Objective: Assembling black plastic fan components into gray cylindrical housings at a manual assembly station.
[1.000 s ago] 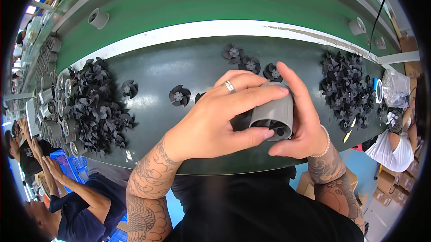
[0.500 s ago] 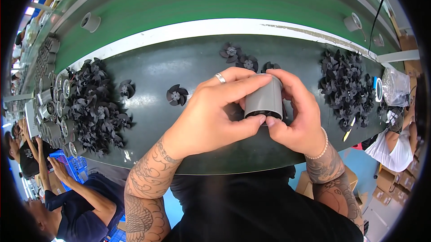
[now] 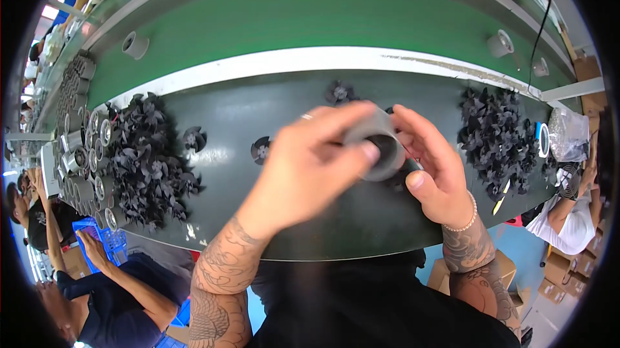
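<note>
A grey plastic cylinder (image 3: 389, 166), open at one end, is gripped by my left hand (image 3: 310, 161), which is smeared by motion. The thumb lies over the rim of its dark opening, and the opening faces me. My right hand (image 3: 442, 170) is just right of the cylinder, its thumb and fingers spread apart. A dark blade shape shows behind its fingers; I cannot tell whether it touches them. Black fan wheels lie about the hands: one (image 3: 261, 150) is partly covered by my left hand, another (image 3: 340, 92) sits beyond it.
Heaps of black fan wheels lie at left (image 3: 145, 161) and right (image 3: 497, 138). Many grey cylinders (image 3: 84, 190) stand at the far left. Beyond a white rail (image 3: 290, 59) runs a green belt (image 3: 310, 12) carrying a few cylinders. A clear plastic bag (image 3: 568, 135) sits far right. Other people work at both sides.
The cylinder has tipped so its open end now faces me. My right thumb and fingers have come away from it, while my left hand keeps its grip. The view has shifted slightly.
</note>
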`<state>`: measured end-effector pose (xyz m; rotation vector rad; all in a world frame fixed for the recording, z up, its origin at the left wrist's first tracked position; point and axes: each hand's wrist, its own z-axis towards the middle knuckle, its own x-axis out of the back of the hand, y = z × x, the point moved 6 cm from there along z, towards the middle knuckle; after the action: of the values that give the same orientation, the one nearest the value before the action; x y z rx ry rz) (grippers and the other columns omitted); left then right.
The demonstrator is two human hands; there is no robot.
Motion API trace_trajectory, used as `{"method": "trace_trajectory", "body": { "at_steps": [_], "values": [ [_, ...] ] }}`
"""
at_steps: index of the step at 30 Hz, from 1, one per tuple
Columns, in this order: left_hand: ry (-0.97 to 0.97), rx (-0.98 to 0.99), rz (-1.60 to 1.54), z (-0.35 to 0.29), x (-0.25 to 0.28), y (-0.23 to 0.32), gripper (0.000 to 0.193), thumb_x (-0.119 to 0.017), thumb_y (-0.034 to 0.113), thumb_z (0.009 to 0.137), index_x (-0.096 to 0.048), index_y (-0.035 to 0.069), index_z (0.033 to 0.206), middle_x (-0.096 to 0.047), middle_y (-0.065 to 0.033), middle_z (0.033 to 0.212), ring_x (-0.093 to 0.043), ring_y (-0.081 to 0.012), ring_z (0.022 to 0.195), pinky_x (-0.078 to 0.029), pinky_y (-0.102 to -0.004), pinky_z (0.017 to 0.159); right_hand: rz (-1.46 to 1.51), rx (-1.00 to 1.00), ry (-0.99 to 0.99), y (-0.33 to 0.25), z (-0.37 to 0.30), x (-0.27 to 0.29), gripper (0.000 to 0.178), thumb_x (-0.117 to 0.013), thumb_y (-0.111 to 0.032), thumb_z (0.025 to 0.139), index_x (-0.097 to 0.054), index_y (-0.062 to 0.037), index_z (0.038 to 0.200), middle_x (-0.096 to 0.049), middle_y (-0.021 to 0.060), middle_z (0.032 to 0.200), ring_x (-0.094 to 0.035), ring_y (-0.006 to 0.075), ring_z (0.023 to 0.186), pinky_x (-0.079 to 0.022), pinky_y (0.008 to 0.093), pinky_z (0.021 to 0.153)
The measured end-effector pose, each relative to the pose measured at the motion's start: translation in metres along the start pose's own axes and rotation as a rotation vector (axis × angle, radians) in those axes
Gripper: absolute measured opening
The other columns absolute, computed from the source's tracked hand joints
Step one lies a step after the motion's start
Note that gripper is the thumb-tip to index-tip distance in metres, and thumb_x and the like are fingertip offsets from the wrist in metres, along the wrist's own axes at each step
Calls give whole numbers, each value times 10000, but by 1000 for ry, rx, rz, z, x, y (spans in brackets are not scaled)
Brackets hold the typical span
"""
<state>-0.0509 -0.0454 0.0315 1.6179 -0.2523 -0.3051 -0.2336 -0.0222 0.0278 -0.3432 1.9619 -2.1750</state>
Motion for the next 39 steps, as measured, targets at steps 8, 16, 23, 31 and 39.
{"method": "trace_trajectory", "body": {
  "at_steps": [8,16,23,31,39],
  "values": [
    [572,0,-73,38,126,-32,581,-687,190,943,-485,-51,1432,-633,-193,1279,-690,-223,1044,-533,-302,928,-64,126,287,-13,-6,24,468,-572,-141,969,-496,43,1393,-632,137,1201,-603,167,1016,-502,284,818],
    [519,-133,335,37,126,-29,463,-689,167,922,-591,-20,1334,-623,-193,1321,-608,-226,1199,-486,-329,1007,-138,109,305,-9,1,21,397,-538,-90,963,-539,36,1340,-642,114,1146,-615,169,992,-512,298,797],
    [-185,95,823,-13,88,10,456,-864,18,644,-686,45,1063,-601,-75,1023,-595,-212,818,-523,-349,714,-148,87,343,-2,5,37,353,-533,-44,970,-567,17,1316,-657,92,1115,-621,150,988,-507,277,786],
    [-106,-67,885,3,94,-2,264,-820,35,656,-619,6,824,-627,-112,757,-597,-298,703,-485,-389,664,-104,16,387,15,22,54,388,-583,-19,964,-544,-16,1350,-630,72,1202,-600,147,1094,-517,279,861],
    [143,1,-224,41,94,-45,186,-683,-50,891,-692,-28,1075,-718,-70,1012,-677,-146,918,-549,-278,893,-1606,-184,471,27,130,231,694,-707,-292,862,-445,-169,1492,-437,336,1442,-408,486,1359,-379,515,1116]
  ]
}}
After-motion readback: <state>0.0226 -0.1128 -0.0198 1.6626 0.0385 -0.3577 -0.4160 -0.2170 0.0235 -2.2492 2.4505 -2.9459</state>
